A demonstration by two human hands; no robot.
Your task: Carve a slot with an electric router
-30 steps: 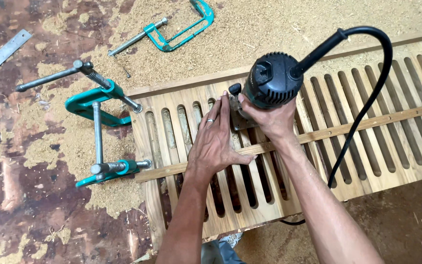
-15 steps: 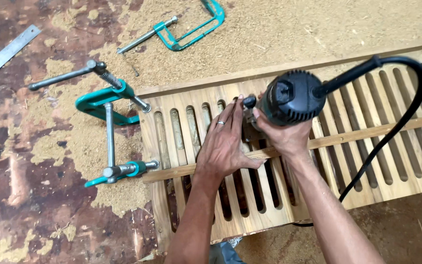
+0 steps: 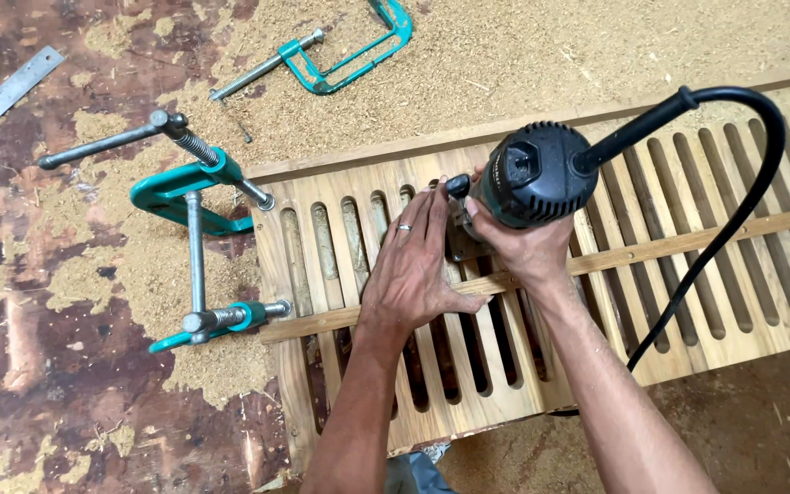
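right hand (image 3: 528, 252) gripping one black router (image 3: 534, 174) | left hand (image 3: 418, 265) lying spread, flat on one slotted wooden panel (image 3: 688, 302) | three teal clamps (image 3: 185, 197) lying left of hands

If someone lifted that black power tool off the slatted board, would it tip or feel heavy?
The black router looks top-heavy, with a bulky motor above a small base, so it might tip. Its thick stiff cord arches sideways and would probably tug. The right hand grips it firmly, which suggests some weight.

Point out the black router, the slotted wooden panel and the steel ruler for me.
black router (image 3: 534, 176), head view, top of its motor housing.
slotted wooden panel (image 3: 733, 293), head view, slats right of the cord.
steel ruler (image 3: 6, 96), head view, middle of the blade.
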